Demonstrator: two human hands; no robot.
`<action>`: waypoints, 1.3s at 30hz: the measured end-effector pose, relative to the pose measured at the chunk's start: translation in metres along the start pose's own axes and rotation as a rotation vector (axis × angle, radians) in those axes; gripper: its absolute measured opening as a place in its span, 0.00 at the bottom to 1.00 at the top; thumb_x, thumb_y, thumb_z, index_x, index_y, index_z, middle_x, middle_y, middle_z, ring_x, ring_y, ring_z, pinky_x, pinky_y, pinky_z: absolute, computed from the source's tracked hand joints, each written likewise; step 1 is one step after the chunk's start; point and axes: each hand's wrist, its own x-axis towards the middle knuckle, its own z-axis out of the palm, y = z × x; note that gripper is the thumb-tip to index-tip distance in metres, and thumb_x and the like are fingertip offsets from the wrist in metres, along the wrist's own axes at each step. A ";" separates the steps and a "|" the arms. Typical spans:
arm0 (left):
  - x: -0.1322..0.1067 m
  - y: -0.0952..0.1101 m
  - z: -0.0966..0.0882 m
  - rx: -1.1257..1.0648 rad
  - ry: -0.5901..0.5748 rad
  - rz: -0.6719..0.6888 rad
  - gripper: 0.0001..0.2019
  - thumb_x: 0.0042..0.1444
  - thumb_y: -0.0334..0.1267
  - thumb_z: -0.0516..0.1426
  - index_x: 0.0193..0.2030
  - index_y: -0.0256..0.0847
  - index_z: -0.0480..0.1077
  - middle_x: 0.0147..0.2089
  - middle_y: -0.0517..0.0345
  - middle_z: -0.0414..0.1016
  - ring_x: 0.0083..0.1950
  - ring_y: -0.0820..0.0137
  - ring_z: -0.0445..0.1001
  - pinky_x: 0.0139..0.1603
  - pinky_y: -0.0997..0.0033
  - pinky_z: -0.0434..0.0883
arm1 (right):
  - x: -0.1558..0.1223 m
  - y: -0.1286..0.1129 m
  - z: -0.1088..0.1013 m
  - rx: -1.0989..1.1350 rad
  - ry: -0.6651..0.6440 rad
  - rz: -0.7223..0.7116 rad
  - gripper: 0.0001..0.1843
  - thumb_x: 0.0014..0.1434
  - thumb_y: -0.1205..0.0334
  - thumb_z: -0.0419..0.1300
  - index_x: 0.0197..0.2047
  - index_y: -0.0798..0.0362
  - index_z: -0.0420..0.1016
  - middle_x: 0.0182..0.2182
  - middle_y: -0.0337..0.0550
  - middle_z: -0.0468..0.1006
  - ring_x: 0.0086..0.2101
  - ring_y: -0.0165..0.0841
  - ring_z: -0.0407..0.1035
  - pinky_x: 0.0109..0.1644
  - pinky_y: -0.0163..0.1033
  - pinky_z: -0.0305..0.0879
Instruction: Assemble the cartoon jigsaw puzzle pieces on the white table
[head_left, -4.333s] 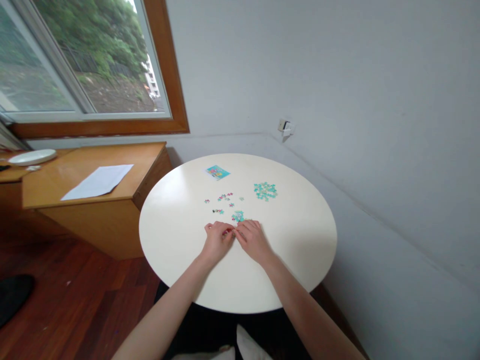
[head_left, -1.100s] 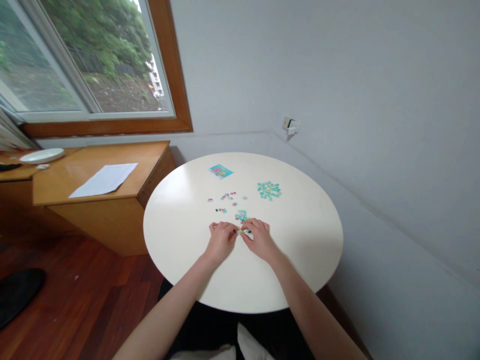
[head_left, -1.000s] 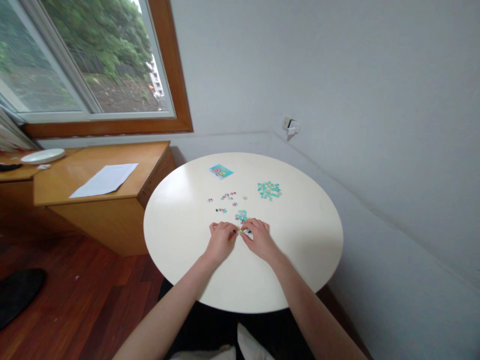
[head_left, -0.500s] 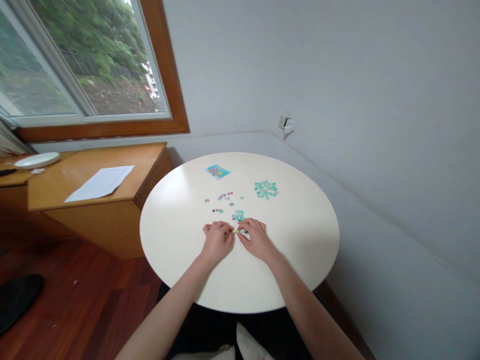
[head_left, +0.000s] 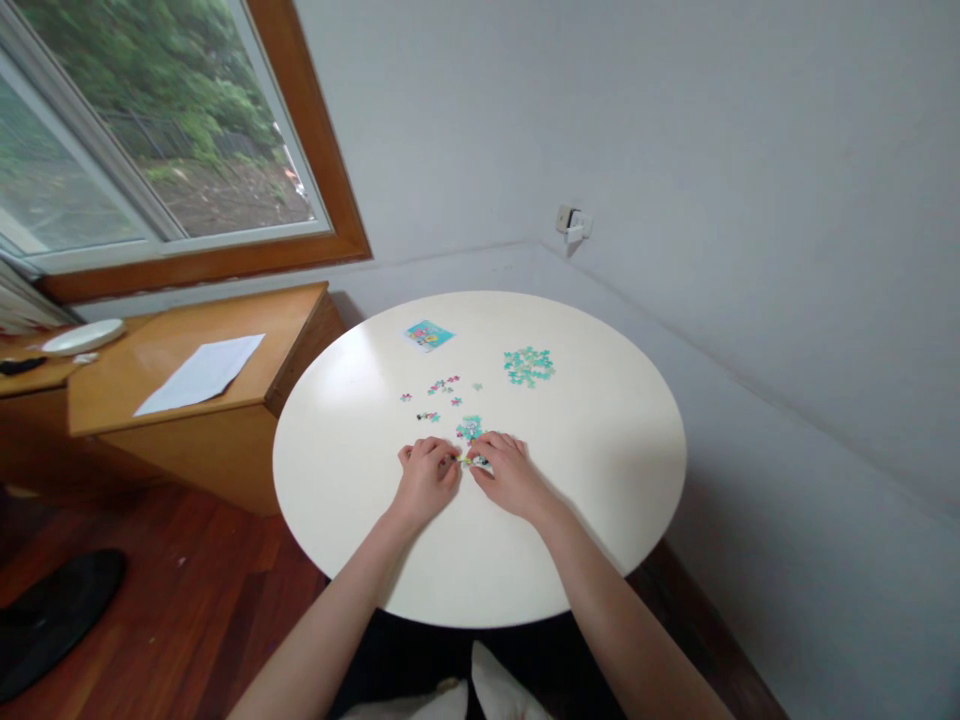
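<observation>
Nearest are two bare forearms, leaning in over the near edge of one round white table (head_left: 480, 570). On the floor at the near left lies one black base (head_left: 67, 620).

Two hands meet just nearer than the table's middle. The left hand (head_left: 426, 480) has its fingers bent, thumb and forefinger drawn close together beside small jigsaw bits; whether they are clamped on any, I cannot tell. The right hand (head_left: 510, 476) has thumb and forefinger slightly apart around one yellow-green piece (head_left: 464, 460), between the two hands; its grip is too small to make out.

Just beyond the fingers sits one teal cluster (head_left: 470, 428) of pieces, too tightly packed to count. Farther left, three pieces lie singly: a pink-marked piece (head_left: 406, 397), a pink-and-teal piece (head_left: 457, 402) and a pale piece (head_left: 478, 387). Near them is one short row (head_left: 428, 416) with a dark left end. Farther right is one teal-and-pale heap (head_left: 529, 367), uncountable; at the far left of the table, one picture card (head_left: 429, 335).

Beyond the table on the left, one wooden desk (head_left: 172, 440) bears one white sheet (head_left: 201, 375) and one white plate (head_left: 85, 336). Farthest are one window and one wall socket (head_left: 564, 217).
</observation>
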 end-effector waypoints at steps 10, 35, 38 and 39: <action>0.003 -0.005 0.001 0.178 -0.027 0.130 0.11 0.50 0.31 0.51 0.39 0.43 0.69 0.39 0.54 0.71 0.43 0.65 0.68 0.47 0.63 0.64 | -0.006 -0.014 -0.006 -0.005 -0.100 -0.157 0.05 0.56 0.68 0.55 0.36 0.52 0.71 0.39 0.45 0.73 0.43 0.38 0.63 0.46 0.46 0.54; 0.001 -0.010 0.005 -0.100 0.169 -0.163 0.12 0.52 0.30 0.50 0.37 0.41 0.73 0.42 0.54 0.75 0.46 0.64 0.72 0.52 0.58 0.61 | -0.001 0.008 0.006 0.011 0.123 0.103 0.12 0.55 0.64 0.57 0.44 0.49 0.72 0.43 0.43 0.72 0.46 0.37 0.63 0.50 0.43 0.54; 0.002 -0.013 0.004 -0.215 0.218 -0.217 0.11 0.51 0.29 0.50 0.34 0.40 0.73 0.40 0.55 0.76 0.44 0.67 0.73 0.50 0.62 0.64 | 0.000 0.012 0.009 -0.006 0.132 0.094 0.10 0.55 0.65 0.56 0.42 0.49 0.73 0.42 0.43 0.72 0.46 0.36 0.64 0.50 0.43 0.55; 0.002 -0.015 0.004 -0.245 0.231 -0.230 0.11 0.51 0.28 0.49 0.34 0.40 0.73 0.40 0.55 0.76 0.44 0.67 0.73 0.50 0.62 0.65 | 0.000 0.012 0.009 -0.010 0.132 0.091 0.10 0.56 0.65 0.56 0.41 0.49 0.73 0.42 0.43 0.72 0.45 0.36 0.64 0.49 0.43 0.55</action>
